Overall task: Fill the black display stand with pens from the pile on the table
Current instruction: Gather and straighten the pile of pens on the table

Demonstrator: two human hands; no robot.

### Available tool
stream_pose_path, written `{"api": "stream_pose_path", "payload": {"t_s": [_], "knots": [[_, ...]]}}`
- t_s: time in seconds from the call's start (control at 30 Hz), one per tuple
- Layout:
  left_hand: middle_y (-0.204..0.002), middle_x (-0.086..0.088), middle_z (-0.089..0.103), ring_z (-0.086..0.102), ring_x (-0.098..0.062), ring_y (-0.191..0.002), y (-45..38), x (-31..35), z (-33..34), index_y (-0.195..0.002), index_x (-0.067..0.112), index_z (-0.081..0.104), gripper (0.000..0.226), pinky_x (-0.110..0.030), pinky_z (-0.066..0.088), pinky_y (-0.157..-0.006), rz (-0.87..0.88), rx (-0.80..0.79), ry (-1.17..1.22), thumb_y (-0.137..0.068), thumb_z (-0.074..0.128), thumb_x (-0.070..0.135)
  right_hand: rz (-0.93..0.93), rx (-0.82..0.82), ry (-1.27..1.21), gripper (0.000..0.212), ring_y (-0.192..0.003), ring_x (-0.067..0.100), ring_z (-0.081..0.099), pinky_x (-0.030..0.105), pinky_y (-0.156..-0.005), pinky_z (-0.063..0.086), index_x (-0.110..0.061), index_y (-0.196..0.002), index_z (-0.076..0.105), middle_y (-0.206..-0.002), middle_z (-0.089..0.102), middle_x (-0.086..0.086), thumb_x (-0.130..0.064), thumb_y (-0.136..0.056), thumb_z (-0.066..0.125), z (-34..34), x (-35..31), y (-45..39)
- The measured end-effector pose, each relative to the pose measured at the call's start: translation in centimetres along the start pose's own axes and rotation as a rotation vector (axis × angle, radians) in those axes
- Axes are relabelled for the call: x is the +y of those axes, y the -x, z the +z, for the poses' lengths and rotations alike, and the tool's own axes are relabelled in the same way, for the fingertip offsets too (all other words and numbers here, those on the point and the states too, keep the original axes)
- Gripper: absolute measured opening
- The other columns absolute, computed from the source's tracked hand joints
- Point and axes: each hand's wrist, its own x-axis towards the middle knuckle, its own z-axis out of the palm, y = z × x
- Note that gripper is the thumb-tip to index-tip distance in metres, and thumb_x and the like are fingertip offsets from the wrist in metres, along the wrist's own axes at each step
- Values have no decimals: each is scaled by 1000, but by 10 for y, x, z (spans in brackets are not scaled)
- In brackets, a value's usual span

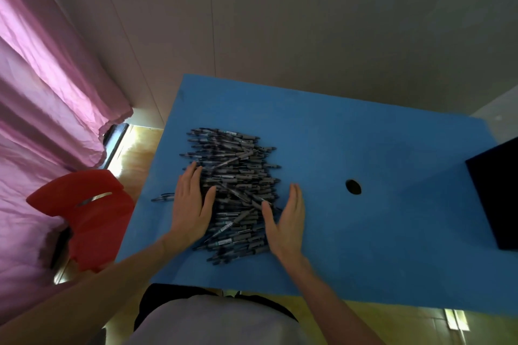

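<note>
A big pile of grey and dark pens (238, 176) lies on the left half of the blue table (364, 232). My left hand (190, 204) rests flat against the pile's left side, fingers spread, holding nothing. Along the pile's right side, my right hand (286, 221) stands on its edge with the palm turned toward the pens, fingers straight. The black display stand (496, 196) sits at the table's right edge, partly cut off by the frame; its slots are not visible. One stray pen (162, 198) lies just left of my left hand.
A round hole (353, 186) pierces the table between the pile and the stand. A red plastic chair (84, 213) stands left of the table in front of a pink curtain (42, 92). A wall runs behind the table.
</note>
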Motion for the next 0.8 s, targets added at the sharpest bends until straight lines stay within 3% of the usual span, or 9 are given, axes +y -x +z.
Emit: {"api": "stream_pose_path", "payload": {"t_s": [0.23,0.37,0.47,0.6,0.7,0.8], "knots": [[-167,0,17,16,-19,-153,-6,7,3,-158,13,22,69,-44,19,-125,-53,-2,26,-104,26,56,141,-3,-335,87,-154,3,4,37,-128,13,-23,-163,6,-169,0,-12,-66,-97,43,17,-43,-16],[-167,3,14,16,-17,-153,-7,-1,1,-159,16,19,66,-44,21,-124,-45,-17,28,-106,30,53,109,-25,-419,84,-152,0,7,26,-123,12,-23,-163,9,-169,2,-14,-59,-97,47,16,-60,-23],[-166,1,18,17,-18,-153,-3,-3,-4,-158,15,21,66,-44,19,-125,-31,8,36,-105,29,54,39,-18,-336,83,-153,0,5,27,-123,12,-23,-163,10,-169,3,-16,-59,-99,49,8,-43,-16],[-165,-7,21,15,-22,-154,6,-16,-16,-156,9,26,69,-45,7,-127,-99,76,-61,-104,25,54,-20,5,-72,94,-156,9,4,39,-127,14,-22,-163,8,-170,2,-10,-74,-93,42,4,-10,7],[-164,-12,24,17,-27,-153,13,-29,-19,-154,6,28,75,-52,11,-125,-233,96,-96,-101,22,59,-13,-31,4,101,-157,15,-1,45,-128,13,-23,-163,2,-170,-3,-7,-82,-89,36,9,-6,24],[-165,-11,22,15,-27,-153,14,-33,-16,-156,7,27,80,-53,17,-124,-236,77,-49,-99,22,64,-32,-81,64,104,-157,17,-5,46,-128,11,-22,-163,-2,-170,-11,-7,-84,-88,33,20,-15,27]]}}
